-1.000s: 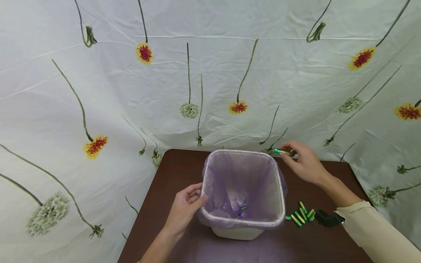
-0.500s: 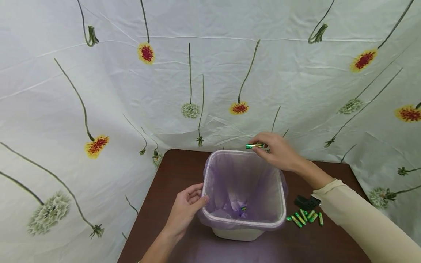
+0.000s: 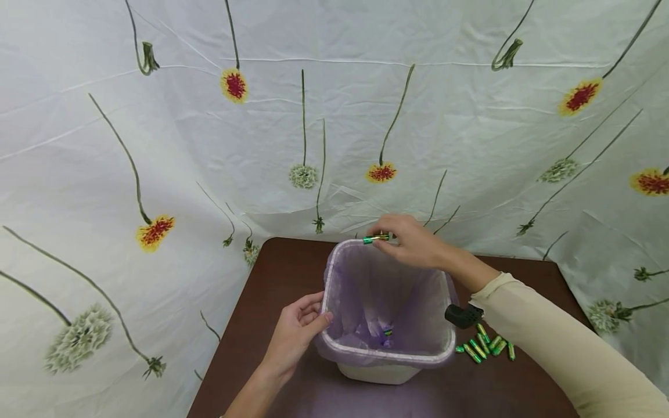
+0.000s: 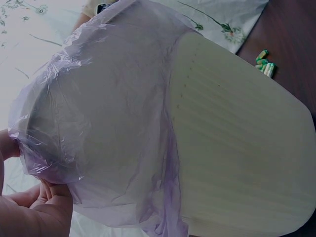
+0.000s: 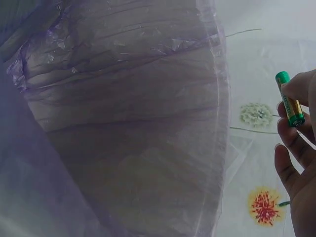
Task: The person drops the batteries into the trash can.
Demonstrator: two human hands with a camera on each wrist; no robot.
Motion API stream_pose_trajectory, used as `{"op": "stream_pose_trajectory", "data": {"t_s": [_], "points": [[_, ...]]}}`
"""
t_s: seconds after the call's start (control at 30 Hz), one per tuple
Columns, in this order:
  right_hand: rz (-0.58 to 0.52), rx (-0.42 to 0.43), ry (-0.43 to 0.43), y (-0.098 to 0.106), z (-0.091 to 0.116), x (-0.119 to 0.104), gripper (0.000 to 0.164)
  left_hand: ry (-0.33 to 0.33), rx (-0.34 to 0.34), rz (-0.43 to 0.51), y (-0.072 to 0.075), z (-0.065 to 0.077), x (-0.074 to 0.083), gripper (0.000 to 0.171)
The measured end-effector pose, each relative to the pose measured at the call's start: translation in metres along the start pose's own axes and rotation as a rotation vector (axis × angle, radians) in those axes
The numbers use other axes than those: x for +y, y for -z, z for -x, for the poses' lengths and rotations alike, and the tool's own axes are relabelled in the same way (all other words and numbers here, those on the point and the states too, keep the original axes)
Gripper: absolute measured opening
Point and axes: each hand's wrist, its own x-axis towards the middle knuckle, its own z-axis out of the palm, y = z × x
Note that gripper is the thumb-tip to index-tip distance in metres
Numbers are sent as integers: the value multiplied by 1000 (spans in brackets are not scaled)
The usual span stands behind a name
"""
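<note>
One dark brown tabletop carries one pale bin with one purple liner folded over its rim. At the near left, the left hand has its grip pinching the bin's rim through the liner; the left wrist view alone shows the bin's outer side wall at length, with the liner's loose hem draped across it and a row of small marks. Low inside the bin, one green-and-gold battery is partly visible, in the head view only. To the right of the bin lies a loose cluster of about eight batteries, some overlapping; past the bin's wall the left wrist view shows only a few. Near the cluster in the head view, one black object shows beside one pale sleeve. Farther off, the right hand has its grip pinching one held battery between thumb and fingers. The head view sets this battery across the far rim; the right wrist view shows it apart from the rim, with both green ends and the gold middle. Farthest stands a white cloth printed with five red-and-yellow flower heads, one of which enters the right wrist view.
</note>
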Motion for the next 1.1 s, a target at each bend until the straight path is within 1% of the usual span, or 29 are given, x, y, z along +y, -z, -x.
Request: {"op": "stream_pose_trajectory", "data": {"t_s": [0.13,0.27,0.63,0.8,1.1], "points": [[3,-27,-6,-4,-6,1,23,0,-6,-1,1,0,0,50],[-9,-15,-23,-2,-6,2,30,-2,-10,-3,0,0,0,50],[13,35,9,7,5,8,26,-16,3,-1,-1,0,-1,49],[11,39,20,9,11,8,26,-13,5,1,0,0,-1,48],[20,50,2,13,28,9,25,-11,0,6,0,1,-1,49]]}}
